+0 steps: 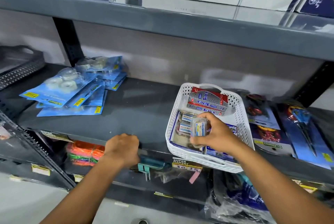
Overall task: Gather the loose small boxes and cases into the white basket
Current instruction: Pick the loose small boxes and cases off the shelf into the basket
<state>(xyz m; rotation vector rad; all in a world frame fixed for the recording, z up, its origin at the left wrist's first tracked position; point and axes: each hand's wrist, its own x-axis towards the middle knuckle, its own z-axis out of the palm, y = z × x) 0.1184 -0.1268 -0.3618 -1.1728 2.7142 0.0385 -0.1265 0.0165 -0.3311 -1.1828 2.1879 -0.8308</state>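
1. Mostly done, by the look of it: white basket [240, 120] on the right part of the grey shelf [137, 108], already holding a stack of red and silver Softek boxes [207, 102] at its far end and several flat blue-edged boxes [182, 128] across its near half
2. Right hand [216, 133] over the near half of the basket, fingers curled round a small clear case [198, 129] with a yellow and blue label, thumb on the far edge; case above the flat boxes, whether touching them or just clear of them impossible to tell
3. Left hand [122, 147] at the near lip of the shelf, left of the basket, fingers folded into a loose fist; nothing visible inside it, though the palm side hidden, so empty or not cannot be said
4. No loose small box or case visible on the bare shelf between the hands
5. Left on the shelf: blue tape packs [72, 93] far left, scissors on cards [303, 129] right of the basket; neither judged to be boxes or cases
6. Remaining, as a judgement: setting down the clear case, probably the last or near last piece
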